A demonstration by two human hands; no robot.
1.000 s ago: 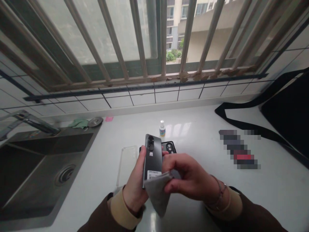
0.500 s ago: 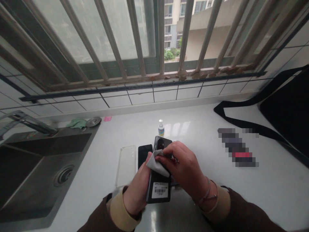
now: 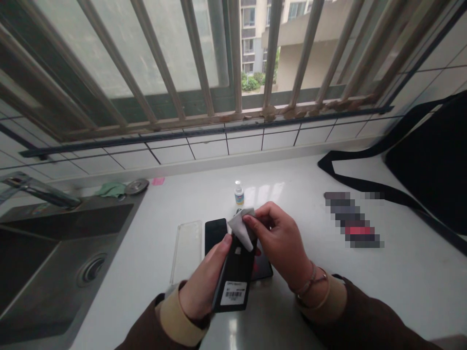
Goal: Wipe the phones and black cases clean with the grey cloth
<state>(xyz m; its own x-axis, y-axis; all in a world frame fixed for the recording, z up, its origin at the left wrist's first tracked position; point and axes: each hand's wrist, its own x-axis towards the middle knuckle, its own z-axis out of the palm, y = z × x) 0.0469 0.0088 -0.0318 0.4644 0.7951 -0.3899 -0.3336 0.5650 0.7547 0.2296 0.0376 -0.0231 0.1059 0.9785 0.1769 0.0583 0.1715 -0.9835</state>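
Two hands [image 3: 280, 240] on black smartphone [image 3: 235, 277], grey cloth [image 3: 241, 227]

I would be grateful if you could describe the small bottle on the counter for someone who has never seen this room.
Under the barred window runs a white countertop with a steel sink at its left end. Just beyond the person's right hand stands a small bottle with a white cap, upright, unlike the clear phone case and black phone lying flat nearby.
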